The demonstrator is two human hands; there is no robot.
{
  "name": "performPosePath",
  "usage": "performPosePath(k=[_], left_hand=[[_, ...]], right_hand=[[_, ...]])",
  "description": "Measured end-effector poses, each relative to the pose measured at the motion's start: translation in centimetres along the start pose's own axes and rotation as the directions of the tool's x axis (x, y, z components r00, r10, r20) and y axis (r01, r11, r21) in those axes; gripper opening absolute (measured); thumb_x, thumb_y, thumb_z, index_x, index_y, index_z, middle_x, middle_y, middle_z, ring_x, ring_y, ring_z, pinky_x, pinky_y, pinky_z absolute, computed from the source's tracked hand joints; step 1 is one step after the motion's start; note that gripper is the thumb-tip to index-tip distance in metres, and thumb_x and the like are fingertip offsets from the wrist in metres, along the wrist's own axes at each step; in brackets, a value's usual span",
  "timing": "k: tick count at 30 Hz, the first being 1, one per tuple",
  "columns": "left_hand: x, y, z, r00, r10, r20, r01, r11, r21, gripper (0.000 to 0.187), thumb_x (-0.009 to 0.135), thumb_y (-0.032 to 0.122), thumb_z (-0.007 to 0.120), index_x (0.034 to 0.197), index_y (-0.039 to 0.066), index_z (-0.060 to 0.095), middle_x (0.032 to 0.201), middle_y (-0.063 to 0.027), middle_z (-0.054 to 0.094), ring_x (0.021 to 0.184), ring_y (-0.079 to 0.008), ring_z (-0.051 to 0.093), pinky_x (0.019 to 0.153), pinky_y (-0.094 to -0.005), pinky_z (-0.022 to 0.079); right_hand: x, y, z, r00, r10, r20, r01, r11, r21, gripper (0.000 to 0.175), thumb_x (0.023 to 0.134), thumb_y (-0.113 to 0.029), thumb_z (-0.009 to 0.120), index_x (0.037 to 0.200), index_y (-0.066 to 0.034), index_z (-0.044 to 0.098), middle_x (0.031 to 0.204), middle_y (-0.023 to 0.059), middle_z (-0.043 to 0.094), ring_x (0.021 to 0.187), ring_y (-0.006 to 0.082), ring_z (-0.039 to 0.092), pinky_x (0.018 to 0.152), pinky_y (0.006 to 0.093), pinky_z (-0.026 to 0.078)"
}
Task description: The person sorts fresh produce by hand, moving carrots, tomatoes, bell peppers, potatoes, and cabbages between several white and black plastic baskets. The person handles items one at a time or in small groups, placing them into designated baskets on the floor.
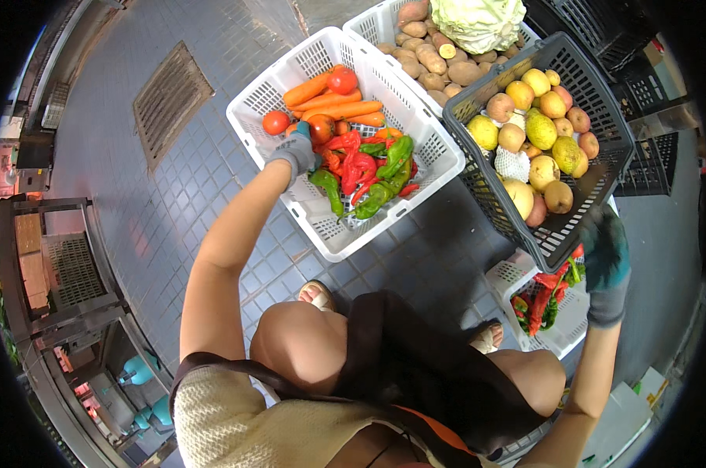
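Observation:
My left hand [296, 154], in a grey and teal work glove, reaches into a white plastic crate [364, 238]. Its fingers touch a tomato [321, 128], but whether they grip it is hidden. Around it lie carrots [335, 110], two more tomatoes, red peppers [356, 167] and green peppers [378, 199]. My right hand [607, 257], gloved alike and motion-blurred, is beside the near right corner of a dark grey basket [505, 219]. That basket holds yellow pears [541, 130], apples [578, 119] and a fruit in white foam netting [511, 165]. Its finger position is unclear.
Behind stands a white crate [388, 79] of potatoes [430, 57], with a cabbage [482, 23] on top. Under the grey basket's near edge, a smaller white crate [566, 327] holds red and green peppers [543, 301]. A drain grate [171, 102] lies in the tiled floor.

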State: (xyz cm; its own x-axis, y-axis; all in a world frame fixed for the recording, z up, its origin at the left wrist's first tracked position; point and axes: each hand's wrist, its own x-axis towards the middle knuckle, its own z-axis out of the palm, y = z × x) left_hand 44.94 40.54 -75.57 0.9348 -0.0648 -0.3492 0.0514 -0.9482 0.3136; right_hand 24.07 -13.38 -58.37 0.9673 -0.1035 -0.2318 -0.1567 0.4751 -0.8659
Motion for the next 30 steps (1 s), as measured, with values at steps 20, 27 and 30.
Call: performPosePath(k=[20,27,30], left_hand=[[-1.0,-0.1,1.9,0.951,-0.045,0.306,0.111,0.973,-0.203,0.063,0.07,0.022,0.078,0.122,-0.004,0.054,0.098,-0.0133,0.066,0.09,-0.0214,0.063,0.079,-0.033,0.051],[-3.1,3.7,1.9,0.974,0.004,0.227,-0.028,0.994,0.102,0.069,0.073,0.028,0.077,0.133,0.009,0.048,0.114,-0.0245,0.063,0.107,-0.0381,0.061,0.088,-0.0445,0.05],[-3.3,5.9,2.0,0.977,-0.023,0.211,-0.022,0.978,0.208,0.051,0.077,0.024,0.069,0.124,0.01,0.054,0.114,-0.0178,0.065,0.104,-0.0348,0.064,0.085,-0.0462,0.051]], right_hand=[[-3.6,2.6,-1.1,0.981,-0.067,-0.184,-0.005,0.929,-0.37,0.035,0.098,-0.021,0.051,0.128,-0.002,0.053,0.115,0.0078,0.062,0.104,0.0165,0.06,0.092,0.0307,0.047],[3.4,5.7,12.6,0.92,0.167,0.355,0.05,0.847,-0.529,0.027,0.092,0.002,0.053,0.119,0.0022,0.058,0.11,0.0086,0.065,0.101,0.0135,0.06,0.089,0.0268,0.048],[7.3,10.2,17.7,0.838,0.102,0.537,0.368,0.622,-0.691,0.021,0.09,-0.005,0.06,0.11,0.0012,0.063,0.096,0.0128,0.068,0.081,0.0147,0.065,0.073,0.0279,0.053]])
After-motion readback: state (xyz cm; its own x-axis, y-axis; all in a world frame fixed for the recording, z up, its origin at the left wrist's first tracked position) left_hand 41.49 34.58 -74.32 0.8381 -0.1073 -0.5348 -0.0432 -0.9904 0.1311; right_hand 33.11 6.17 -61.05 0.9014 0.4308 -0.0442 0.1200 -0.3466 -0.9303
